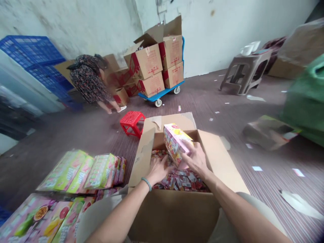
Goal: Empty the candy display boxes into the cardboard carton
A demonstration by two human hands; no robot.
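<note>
An open cardboard box (220,158) stands between my knees, partly filled with small red-and-white packets (184,182). My right hand (194,158) is closed round a pink and yellow pack (174,141) that it holds tilted above the packets. My left hand (158,168) reaches into the box beside the pack and rests on the packets with its fingers spread. It wears a teal wristband.
Rows of green and pink packs (83,170) lie on the floor to my left. A red stool (131,122) stands beyond the box. Farther back a person (88,79) bends by a blue trolley (162,92) stacked with cartons. A grey stool (245,69) stands at right.
</note>
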